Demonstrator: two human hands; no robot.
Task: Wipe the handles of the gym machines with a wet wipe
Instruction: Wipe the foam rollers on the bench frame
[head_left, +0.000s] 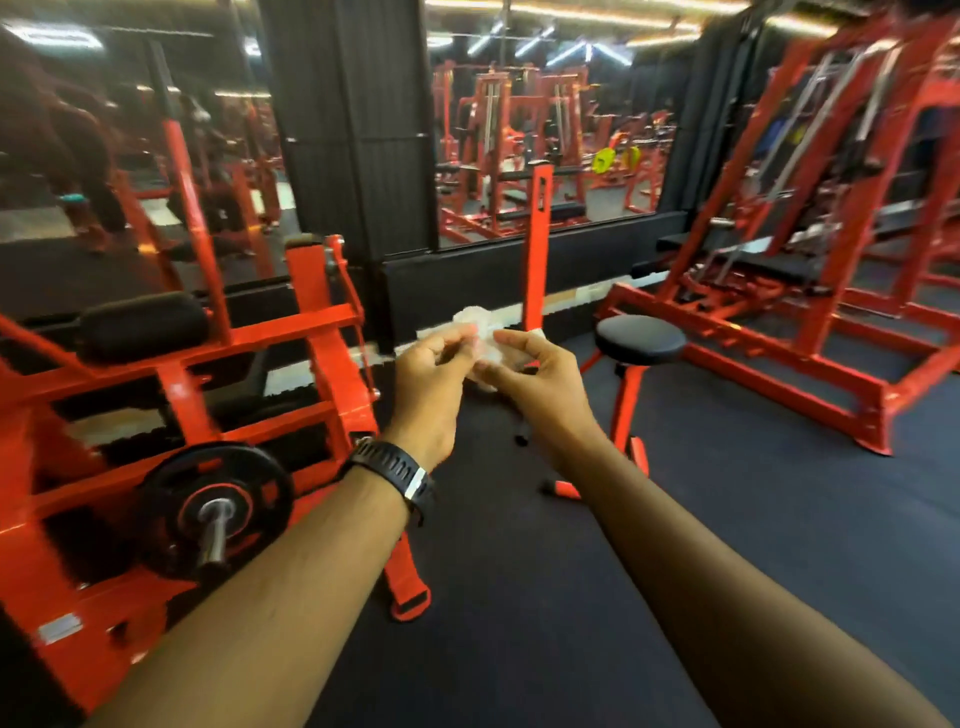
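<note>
The left hand (431, 384) and right hand (540, 379) pinch a crumpled white wet wipe (480, 330) between curled fingers (457, 338), out over the dark floor (519, 571). The fingers hide much of the blurred wipe. The red machine (291, 325) on the left is cut off.

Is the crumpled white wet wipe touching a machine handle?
No, the left hand and right hand pinch the crumpled white wet wipe in mid-air, touching nothing else.

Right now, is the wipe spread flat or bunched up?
Bunched up: the wet wipe is a crumpled white wad, pinched between the left hand and the right hand.
</note>
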